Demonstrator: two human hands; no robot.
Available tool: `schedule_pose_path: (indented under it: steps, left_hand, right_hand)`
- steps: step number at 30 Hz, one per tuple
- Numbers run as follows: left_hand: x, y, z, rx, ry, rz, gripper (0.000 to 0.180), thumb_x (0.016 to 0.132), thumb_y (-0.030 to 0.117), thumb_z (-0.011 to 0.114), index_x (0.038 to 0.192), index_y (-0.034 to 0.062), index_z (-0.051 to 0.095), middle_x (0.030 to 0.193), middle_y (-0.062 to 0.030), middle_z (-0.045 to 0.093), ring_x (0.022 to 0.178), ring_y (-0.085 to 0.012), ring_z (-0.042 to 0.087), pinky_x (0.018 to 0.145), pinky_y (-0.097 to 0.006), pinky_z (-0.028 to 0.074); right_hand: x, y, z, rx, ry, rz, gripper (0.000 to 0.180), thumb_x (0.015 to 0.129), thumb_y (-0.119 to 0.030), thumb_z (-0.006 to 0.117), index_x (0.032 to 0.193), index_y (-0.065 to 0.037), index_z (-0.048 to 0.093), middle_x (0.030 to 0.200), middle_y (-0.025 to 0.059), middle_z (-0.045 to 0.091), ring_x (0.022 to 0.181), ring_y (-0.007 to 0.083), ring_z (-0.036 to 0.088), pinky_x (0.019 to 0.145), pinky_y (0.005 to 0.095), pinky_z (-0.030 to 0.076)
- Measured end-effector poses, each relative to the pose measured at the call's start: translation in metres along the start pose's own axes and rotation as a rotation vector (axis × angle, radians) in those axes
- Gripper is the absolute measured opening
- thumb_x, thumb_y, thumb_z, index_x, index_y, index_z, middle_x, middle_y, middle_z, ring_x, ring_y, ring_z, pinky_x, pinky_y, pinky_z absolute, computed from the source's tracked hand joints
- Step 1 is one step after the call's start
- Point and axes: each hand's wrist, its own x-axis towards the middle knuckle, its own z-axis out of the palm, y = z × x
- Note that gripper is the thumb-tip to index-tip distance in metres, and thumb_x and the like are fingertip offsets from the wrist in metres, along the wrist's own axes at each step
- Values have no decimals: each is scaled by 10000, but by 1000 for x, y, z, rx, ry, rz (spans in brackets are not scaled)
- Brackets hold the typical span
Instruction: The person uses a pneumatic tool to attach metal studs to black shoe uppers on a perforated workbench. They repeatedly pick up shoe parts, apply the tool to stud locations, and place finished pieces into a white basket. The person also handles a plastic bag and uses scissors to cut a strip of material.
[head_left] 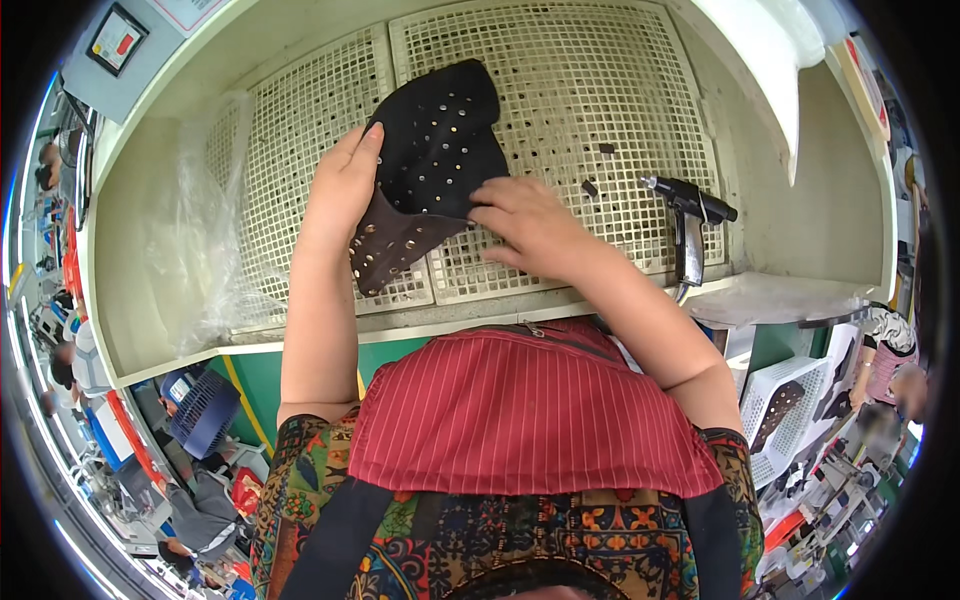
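A black soft sheet (440, 140) dotted with round metal studs lies partly raised over a pale grid. Its lower part is a brown studded flap (395, 240), which meets the black area along a curved fold. My left hand (345, 185) grips the left edge, thumb on top and its other fingers largely hidden. At the lower right corner, beside the fold, the bent fingers of my right hand (530, 225) close on the sheet's edge. Right of that hand, a black and silver pistol-shaped air tool (690, 210) rests with its nozzle pointing left.
The cream plastic grid (590, 90) lines a shallow walled bench (800, 230). Small black scraps (589, 188) lie on it. Clear plastic film (195, 230) is heaped at the left. A white basket (790, 415) stands lower right, and a blue fan (205, 412) lower left.
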Motion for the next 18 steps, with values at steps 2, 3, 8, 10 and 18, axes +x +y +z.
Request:
schedule_pose_path:
  steps: [2, 3, 8, 10, 18]
  left_hand:
    - [-3, 11, 6, 280, 61, 164, 346, 936, 284, 454, 1091, 9, 596, 960, -158, 648, 892, -251, 610, 807, -318, 456]
    - [-4, 17, 11, 419, 94, 246, 341, 936, 286, 449, 1090, 21, 598, 956, -176, 647, 892, -282, 617, 806, -335, 461]
    - [-20, 26, 55, 775, 92, 395, 329, 934, 317, 409, 1099, 106, 601, 973, -178, 635, 892, -358, 603, 787, -418, 481]
    - [-26, 18, 59, 808, 6, 358, 318, 935, 304, 409, 1087, 108, 607, 959, -176, 639, 874, -356, 609, 770, -420, 485]
    - [-59, 16, 29, 638, -99, 492, 232, 863, 114, 525, 1065, 57, 623, 969, -149, 646, 895, -328, 613, 787, -372, 484]
  right_hand:
    - [5, -2, 19, -2, 11, 8, 164, 755, -188, 631, 848, -64, 578, 862, 94, 589, 852, 283, 582, 765, 395, 457]
    - [7, -11, 23, 8, -31, 49, 142, 766, -192, 615, 811, -67, 564, 814, 88, 583, 795, 284, 588, 717, 396, 467]
    - [6, -48, 22, 223, -51, 179, 189, 850, -235, 542, 766, -67, 558, 763, 94, 576, 706, 290, 606, 619, 403, 485]
    - [-3, -38, 14, 311, -72, 318, 202, 860, -252, 551, 866, -55, 596, 844, 109, 603, 795, 296, 607, 680, 398, 489]
    - [3, 57, -10, 296, 286, 758, 381, 824, -196, 610, 1158, -28, 539, 1062, 179, 561, 905, 298, 582, 800, 380, 473]
